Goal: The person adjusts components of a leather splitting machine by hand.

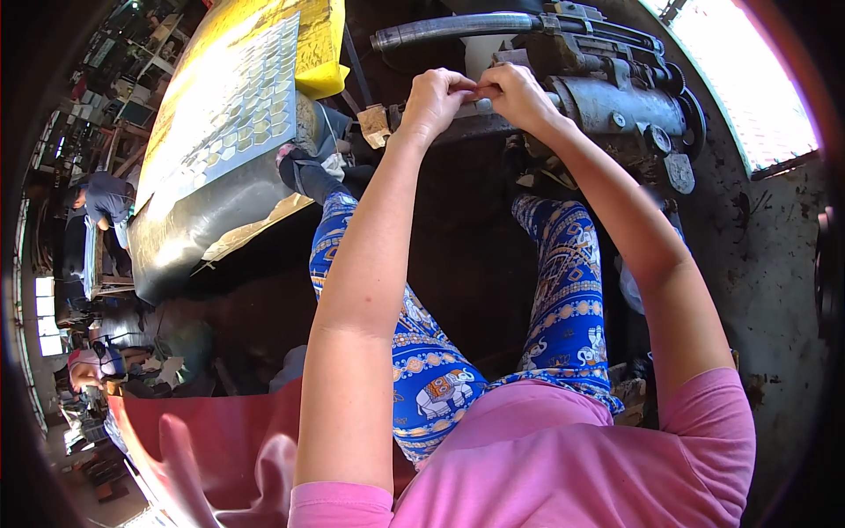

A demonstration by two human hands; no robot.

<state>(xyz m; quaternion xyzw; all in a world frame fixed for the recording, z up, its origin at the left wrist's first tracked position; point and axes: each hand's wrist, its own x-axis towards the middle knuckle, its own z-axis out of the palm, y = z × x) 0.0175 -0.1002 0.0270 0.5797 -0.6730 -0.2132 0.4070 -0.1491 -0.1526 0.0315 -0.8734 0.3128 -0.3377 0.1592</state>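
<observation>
Main risk imo: anything pinched btwn the fingertips slips out & drops past the metal machine (pixel 607 106), b/c the grip is at the very tips only, w/ no palm behind it. Floor btwn the legs is v. dark, so a small pc. would prob. be hard to spot. 2nd risk: knuckles knock the hardware, b/c both hands are right over the narrow L end of the machine; its handwheel (pixel 697 114) is well apart, at the far R end. 3rd, less likely: a leg nudges the yellow-topped table (pixel 189 53) & shifts the sheet w/ hexagon cells (pixel 251 110), which lies along that table's R edge, approx. down to where the black cover (pixel 180 251) bends over the nr edge. Hands: L hand (pixel 433 104) is narrow, thumb & index pinched, other fingers curled in. R hand (pixel 521 95) is much the same, wrist bent, its fingertips touching or almost touching the L ones. Can't tell what, if anything, is held; fingers hide it, so its place is at that meeting pt., above the machine's L end. Wooden block (pixel 374 127) sits nr the L hand, apart from it.
</observation>
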